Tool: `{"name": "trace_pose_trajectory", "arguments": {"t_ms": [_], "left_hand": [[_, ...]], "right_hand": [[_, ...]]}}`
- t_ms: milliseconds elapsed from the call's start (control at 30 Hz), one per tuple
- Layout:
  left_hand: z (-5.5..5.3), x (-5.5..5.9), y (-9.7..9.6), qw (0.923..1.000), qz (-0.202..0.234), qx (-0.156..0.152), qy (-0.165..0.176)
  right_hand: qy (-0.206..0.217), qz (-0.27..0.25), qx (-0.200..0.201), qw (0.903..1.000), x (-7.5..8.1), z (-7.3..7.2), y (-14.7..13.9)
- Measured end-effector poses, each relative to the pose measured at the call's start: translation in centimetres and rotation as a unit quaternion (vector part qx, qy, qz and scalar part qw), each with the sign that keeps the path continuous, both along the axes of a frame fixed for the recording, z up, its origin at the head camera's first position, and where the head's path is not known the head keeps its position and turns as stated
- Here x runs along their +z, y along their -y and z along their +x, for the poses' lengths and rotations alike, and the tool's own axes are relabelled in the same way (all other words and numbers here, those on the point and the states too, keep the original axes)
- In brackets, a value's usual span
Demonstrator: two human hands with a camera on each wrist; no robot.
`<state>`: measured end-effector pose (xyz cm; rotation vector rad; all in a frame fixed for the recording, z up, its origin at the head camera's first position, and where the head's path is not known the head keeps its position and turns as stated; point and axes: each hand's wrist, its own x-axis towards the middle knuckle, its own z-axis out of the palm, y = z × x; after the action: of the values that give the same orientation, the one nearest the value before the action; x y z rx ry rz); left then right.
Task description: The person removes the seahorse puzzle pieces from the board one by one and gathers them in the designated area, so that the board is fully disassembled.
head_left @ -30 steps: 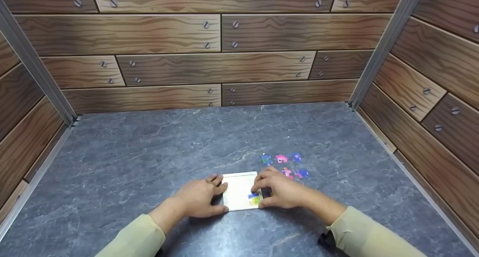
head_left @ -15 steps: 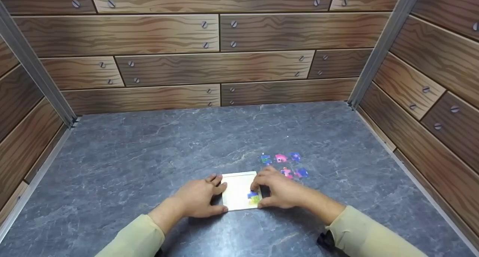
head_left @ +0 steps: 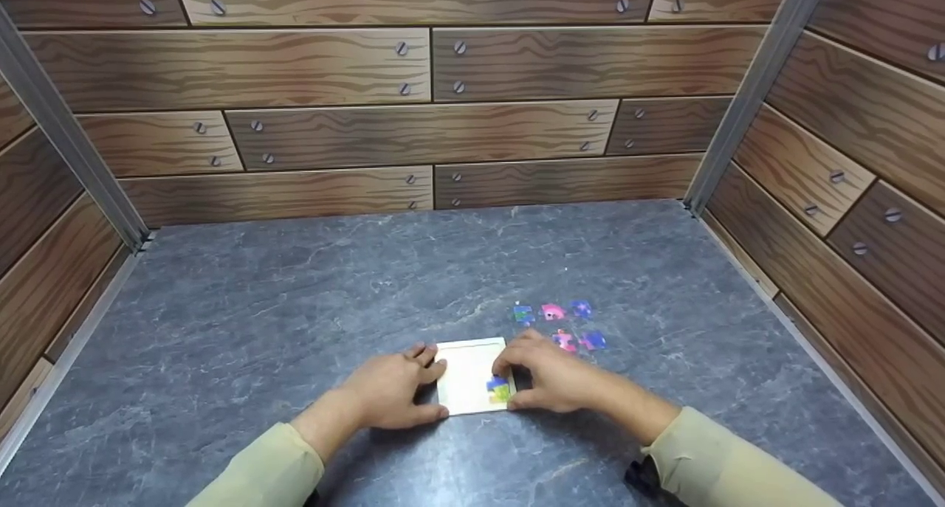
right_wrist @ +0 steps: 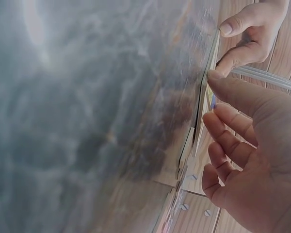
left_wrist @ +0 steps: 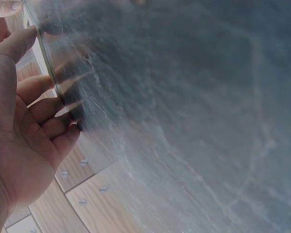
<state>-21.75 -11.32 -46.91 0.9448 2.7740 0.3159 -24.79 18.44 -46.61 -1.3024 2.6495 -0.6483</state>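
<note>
A small white puzzle tray (head_left: 466, 378) lies flat on the table. In its near right corner are puzzle pieces, a yellow-green one (head_left: 499, 395) and a blue one (head_left: 495, 382) just beyond it. My left hand (head_left: 391, 392) rests along the tray's left side, thumb at the near left corner and fingers on the left edge. From the right, my right hand (head_left: 550, 374) reaches over the tray. Its bent fingertips touch the blue piece, and its thumb lies against the near right corner. Those fingertips partly hide the blue piece.
Loose puzzle pieces lie beyond my right hand: a green-blue one (head_left: 523, 314), a pink one with an eye (head_left: 552, 312), a pink one (head_left: 563, 340) and several blue ones (head_left: 582, 309). Wood-patterned walls (head_left: 325, 134) enclose the marbled grey table (head_left: 295, 285) at the back and sides.
The blue piece has shifted slightly against the yellow-green one under my right fingertips, and more of it shows. My left hand stays at the tray's edge.
</note>
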Motion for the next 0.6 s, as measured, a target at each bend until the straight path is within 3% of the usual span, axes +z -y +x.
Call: {"name": "trace_pose_trajectory", "arguments": {"t_ms": [600], "left_hand": [[0.18,0.13,0.08,1.0000,-0.003,0.006,0.005]], "right_hand": [[0.003,-0.013,0.002,0.9999,-0.07,0.03,-0.01]]}}
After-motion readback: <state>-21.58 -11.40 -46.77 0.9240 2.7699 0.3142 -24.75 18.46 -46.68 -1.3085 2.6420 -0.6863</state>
